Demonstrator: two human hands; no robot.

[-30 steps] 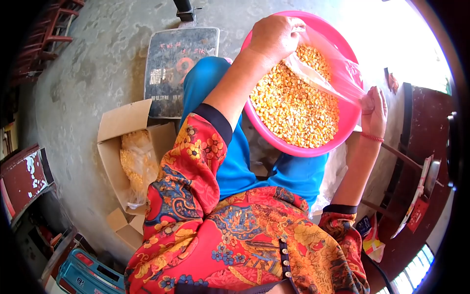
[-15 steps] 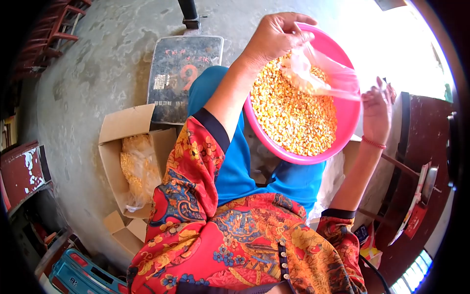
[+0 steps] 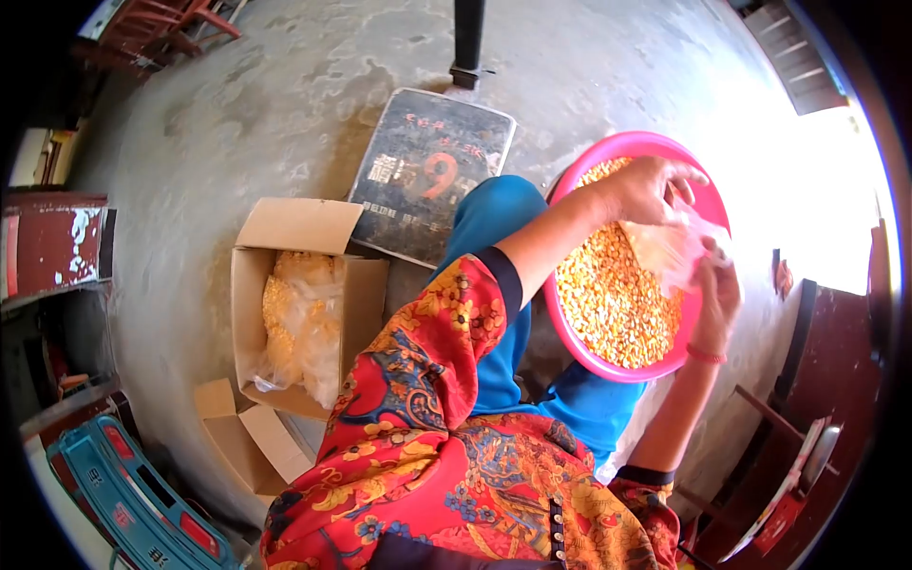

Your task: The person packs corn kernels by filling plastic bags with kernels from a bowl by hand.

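Sitting over the knees, a round pink plastic basin (image 3: pixel 646 146) holds loose corn kernels (image 3: pixel 608 299), beside a scuffed dark plate (image 3: pixel 408 152) marked "9". Fingers of the left hand (image 3: pixel 654 190) and right hand (image 3: pixel 719 294) pinch a filmy bag (image 3: pixel 665 255) above the corn.

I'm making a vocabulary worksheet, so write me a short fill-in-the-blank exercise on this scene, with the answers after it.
The pink basin contains loose kernels of ____.
The left hand and right hand hold a see-through plastic ____ over the basin.
The big red digit on the dark floor platform is ____.
On the right wrist is a red ____.

Missing words: corn; bag; 9; bracelet.
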